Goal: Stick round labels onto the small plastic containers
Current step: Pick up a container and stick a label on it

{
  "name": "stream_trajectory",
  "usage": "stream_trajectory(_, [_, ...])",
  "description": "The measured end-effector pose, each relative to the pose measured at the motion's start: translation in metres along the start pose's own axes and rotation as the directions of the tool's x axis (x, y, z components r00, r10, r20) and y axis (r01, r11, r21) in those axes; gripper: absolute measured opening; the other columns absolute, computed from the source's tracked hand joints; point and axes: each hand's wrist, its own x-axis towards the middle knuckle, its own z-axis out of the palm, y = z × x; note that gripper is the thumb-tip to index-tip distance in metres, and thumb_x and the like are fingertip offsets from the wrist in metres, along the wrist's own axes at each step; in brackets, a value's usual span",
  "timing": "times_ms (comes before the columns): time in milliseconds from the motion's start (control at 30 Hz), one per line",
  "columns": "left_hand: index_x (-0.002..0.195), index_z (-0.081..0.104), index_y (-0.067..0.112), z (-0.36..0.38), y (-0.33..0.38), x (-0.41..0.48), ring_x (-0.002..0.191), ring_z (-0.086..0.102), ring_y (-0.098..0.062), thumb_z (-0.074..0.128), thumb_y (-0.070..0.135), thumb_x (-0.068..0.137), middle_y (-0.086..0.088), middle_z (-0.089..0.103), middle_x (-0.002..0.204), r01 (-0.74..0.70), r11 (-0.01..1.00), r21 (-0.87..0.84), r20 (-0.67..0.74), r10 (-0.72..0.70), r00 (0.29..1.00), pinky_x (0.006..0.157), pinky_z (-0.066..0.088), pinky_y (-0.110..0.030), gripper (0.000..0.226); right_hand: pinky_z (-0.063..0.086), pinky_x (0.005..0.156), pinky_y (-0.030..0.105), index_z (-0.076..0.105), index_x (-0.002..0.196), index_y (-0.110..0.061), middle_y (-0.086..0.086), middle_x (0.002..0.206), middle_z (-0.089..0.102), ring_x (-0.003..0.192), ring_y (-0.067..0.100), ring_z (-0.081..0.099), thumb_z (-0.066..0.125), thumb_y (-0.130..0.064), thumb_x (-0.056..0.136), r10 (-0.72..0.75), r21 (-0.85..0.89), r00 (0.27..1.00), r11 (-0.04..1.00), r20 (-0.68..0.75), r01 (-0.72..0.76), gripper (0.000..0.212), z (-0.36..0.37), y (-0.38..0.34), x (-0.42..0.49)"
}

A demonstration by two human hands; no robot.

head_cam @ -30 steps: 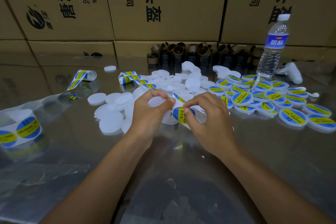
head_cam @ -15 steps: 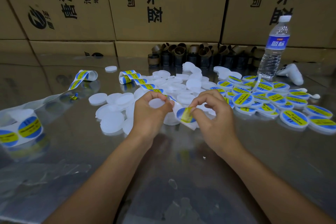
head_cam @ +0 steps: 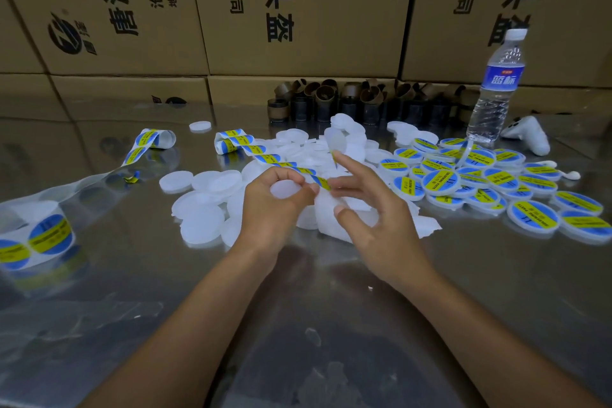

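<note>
Though translucent, round container [head_cam: 284, 189] in left hand [head_cam: 270, 212]

A white container [head_cam: 285, 189] is held in the curled fingers of the left hand [head_cam: 270, 212] above a shiny metal table [head_cam: 132, 291]. The right hand [head_cam: 377, 215] is spread just beside it, and a label [head_cam: 333, 154], seen edge-on, is stuck at its raised index fingertip. A strip [head_cam: 281, 163] of blue-and-yellow labels is stretched from the back towards the hands. A blank pile [head_cam: 202, 219] is heaped to the left, a labelled pile [head_cam: 530, 215] is spread to the right. A bottle [head_cam: 496, 86], brown tubes [head_cam: 326, 98] and printed cartons [head_cam: 298, 10] are ranged behind.
</note>
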Motion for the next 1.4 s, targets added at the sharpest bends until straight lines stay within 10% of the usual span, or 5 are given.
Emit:
stream_trajectory(333, [0.067,0.059,0.022,-0.002,0.007,0.002,0.063,0.069,-0.014,0.072,0.012,0.081,0.002,0.068,0.074,-0.059,0.976,-0.212,-0.038,0.053,0.998,0.062,0.051,-0.022,0.022,0.041,0.103,0.034,0.034,0.124,-0.057,-0.006,0.105,0.069,0.109,0.002,0.059,0.053,-0.002,0.083,0.092,-0.074,0.994,0.993,0.066,-0.087,0.071,0.002,0.008,-0.001])
stream_trajectory(800, [0.091,0.06,0.006,0.003,0.008,0.007,0.07,0.071,-0.024,0.05,0.047,0.09,-0.007,0.073,0.072,0.394,0.806,-0.442,0.216,-0.331,0.919,0.08,0.056,-0.04,0.042,0.041,0.069,0.011,0.066,0.081,-0.043,-0.003,0.089,0.052,0.07,-0.002,0.05,0.061,-0.013,0.082,0.076,0.139,0.96,0.99,-0.271,-0.039,0.031,-0.003,-0.009,0.009])
stream_trajectory(1133, [0.103,0.06,0.009,0.003,0.008,0.004,0.096,0.069,-0.028,0.041,0.068,0.069,-0.013,0.07,0.106,0.408,0.802,-0.435,0.372,-0.253,0.893,0.076,0.059,-0.038,0.07,0.04,0.059,0.016,0.072,0.071,-0.032,-0.012,0.066,0.064,0.06,0.003,0.055,0.062,-0.013,0.084,0.327,0.476,0.945,0.827,0.026,-0.299,0.025,-0.006,-0.014,0.01])
stream_trajectory(1400, [0.095,0.055,0.01,0.005,0.009,0.005,0.067,0.07,-0.016,0.023,0.064,0.089,-0.004,0.071,0.072,0.419,0.784,-0.458,0.405,-0.236,0.883,0.059,0.058,-0.027,0.064,0.039,0.05,0.014,0.074,0.069,-0.029,-0.007,0.056,0.063,0.044,0.005,0.047,0.072,-0.032,0.058,0.318,0.516,0.944,0.797,0.081,-0.313,0.012,0.001,-0.013,0.006])
